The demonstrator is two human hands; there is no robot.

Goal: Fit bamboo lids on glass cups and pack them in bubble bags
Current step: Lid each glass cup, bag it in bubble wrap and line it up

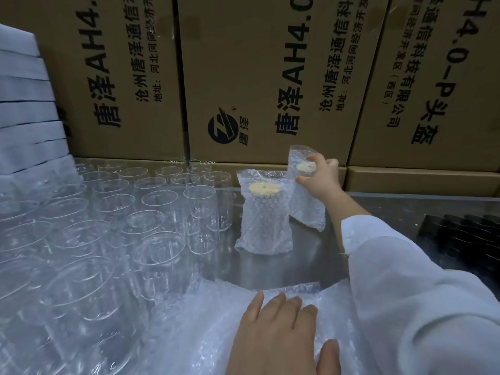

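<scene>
The glass inside both packed bags is hard to make out through the bubbles, and only the lids show plainly. The left hand is cut off at the wrist by the bottom edge. A dark tray runs out of the right edge, its contents too dim to tell. At the lower left the nearest cups blur into one another.

The far bag is in the right hand, which grips it near the top, thumb low and fingers curled over at the level of its lid. This bag tilts, its lower end down at the table — whether it rests there I cannot tell. Just left of it a second bag stands upright with its own lid showing, and neither hand is on it. The cups stand open in rows to the left of both hands.

The left hand lies much nearer, palm down, fingers straight and a little spread, pressing on a pile of empty bubble bags and holding nothing. The right arm, in a white sleeve, stretches forward from the right side toward the cartons at the back
</scene>
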